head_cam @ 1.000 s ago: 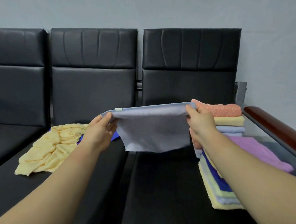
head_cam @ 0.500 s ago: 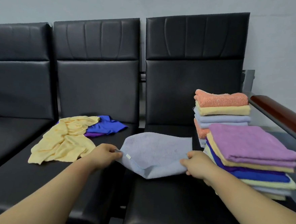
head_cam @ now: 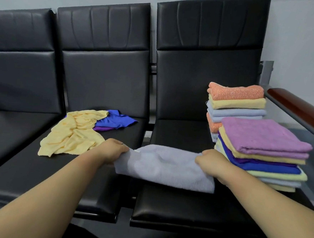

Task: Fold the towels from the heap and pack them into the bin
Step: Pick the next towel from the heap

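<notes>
Head view, looking down over two bare forearms at a row of black padded seats (head_cam: 183,204) against a pale wall.

The left hand (head_cam: 113,150) and the right hand (head_cam: 210,159) each grip one end of a grey-lilac towel (head_cam: 164,167). The fingers are curled and pinch the cloth at its far edge. The towel lies across the gap between the middle seat and the right seat, stretched between the two hands. Holding both ends this way keeps the cloth taut and its edges lined up. This looks like the middle of a fold, with the seats serving as a work surface.

On the middle seat, beyond the left hand, lies the heap (head_cam: 85,125) of unfolded towels. A crumpled yellow towel (head_cam: 67,140) is nearest, a blue towel (head_cam: 118,119) is behind it, and a sliver of purple towel (head_cam: 103,128) shows between them. The heap sits to the left, well apart from the finished work.

On the right seat are two piles of folded towels. The near stack (head_cam: 265,156) has a lilac layer on top over yellow, blue and pale ones. It sits just beside the right hand, handy for the next folded piece. The far stack (head_cam: 235,102), topped in orange, stands behind it near the seat back. A wooden armrest (head_cam: 298,108) runs along the right side.

No bin is in view, so packing appears not to have begun.

A small white tag (head_cam: 137,151) shows on the towel's edge next to the left hand, too small to read. No other label, brand or writing can be seen.
</notes>
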The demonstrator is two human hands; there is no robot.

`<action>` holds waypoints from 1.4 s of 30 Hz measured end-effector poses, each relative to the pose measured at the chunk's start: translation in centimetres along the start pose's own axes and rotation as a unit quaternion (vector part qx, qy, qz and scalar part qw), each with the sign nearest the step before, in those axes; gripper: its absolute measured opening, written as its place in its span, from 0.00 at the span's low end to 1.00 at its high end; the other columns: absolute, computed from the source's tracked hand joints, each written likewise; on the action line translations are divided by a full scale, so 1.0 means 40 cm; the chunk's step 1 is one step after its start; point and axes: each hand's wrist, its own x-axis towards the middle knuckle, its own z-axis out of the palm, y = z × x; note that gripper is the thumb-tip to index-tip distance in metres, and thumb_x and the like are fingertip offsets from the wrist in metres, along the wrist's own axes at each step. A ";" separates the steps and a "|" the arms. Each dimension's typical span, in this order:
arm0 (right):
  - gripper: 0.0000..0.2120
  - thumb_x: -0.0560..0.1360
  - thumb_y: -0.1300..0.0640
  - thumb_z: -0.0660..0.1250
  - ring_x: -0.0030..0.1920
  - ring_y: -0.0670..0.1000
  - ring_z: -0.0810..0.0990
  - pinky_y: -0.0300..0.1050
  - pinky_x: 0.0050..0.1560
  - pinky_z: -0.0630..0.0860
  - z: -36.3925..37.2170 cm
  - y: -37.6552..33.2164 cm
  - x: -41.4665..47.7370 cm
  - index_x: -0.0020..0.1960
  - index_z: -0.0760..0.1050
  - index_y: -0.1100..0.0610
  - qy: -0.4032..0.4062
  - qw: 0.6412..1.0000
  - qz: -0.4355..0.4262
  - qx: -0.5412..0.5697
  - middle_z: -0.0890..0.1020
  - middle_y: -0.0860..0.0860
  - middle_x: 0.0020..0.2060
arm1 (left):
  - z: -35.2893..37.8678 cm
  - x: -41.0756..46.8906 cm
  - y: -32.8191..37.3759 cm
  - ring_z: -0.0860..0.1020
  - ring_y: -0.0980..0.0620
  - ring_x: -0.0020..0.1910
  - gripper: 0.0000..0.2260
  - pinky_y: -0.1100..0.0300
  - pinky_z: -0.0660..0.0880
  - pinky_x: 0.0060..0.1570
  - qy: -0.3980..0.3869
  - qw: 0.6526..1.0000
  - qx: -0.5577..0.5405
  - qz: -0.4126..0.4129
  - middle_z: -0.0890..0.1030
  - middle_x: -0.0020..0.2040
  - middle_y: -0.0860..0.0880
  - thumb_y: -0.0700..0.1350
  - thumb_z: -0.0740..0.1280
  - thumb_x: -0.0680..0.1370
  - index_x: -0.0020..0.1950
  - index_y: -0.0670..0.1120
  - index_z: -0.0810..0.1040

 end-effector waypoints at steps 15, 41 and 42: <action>0.14 0.81 0.58 0.61 0.35 0.48 0.67 0.42 0.32 0.61 0.035 0.023 -0.015 0.39 0.62 0.56 0.107 0.994 -0.010 -0.034 0.70 0.51 0.37 | 0.079 0.064 0.009 0.77 0.47 0.42 0.14 0.53 0.71 0.43 0.043 0.997 0.011 0.058 0.80 0.40 0.45 0.50 0.65 0.82 0.43 0.41 0.78; 0.22 0.80 0.47 0.67 0.66 0.56 0.70 0.48 0.63 0.70 0.050 0.045 -0.023 0.70 0.67 0.53 0.105 0.987 -0.070 -0.096 0.69 0.53 0.67 | 0.179 0.107 0.044 0.75 0.44 0.63 0.23 0.53 0.73 0.57 0.054 0.984 0.153 0.078 0.69 0.70 0.45 0.55 0.69 0.79 0.70 0.47 0.69; 0.19 0.79 0.47 0.67 0.65 0.55 0.70 0.48 0.64 0.71 0.052 0.045 -0.024 0.68 0.70 0.52 0.103 0.984 -0.085 -0.114 0.70 0.52 0.65 | 0.182 0.097 0.048 0.74 0.44 0.63 0.21 0.51 0.74 0.58 0.050 0.979 0.181 0.086 0.67 0.69 0.46 0.56 0.68 0.79 0.67 0.49 0.72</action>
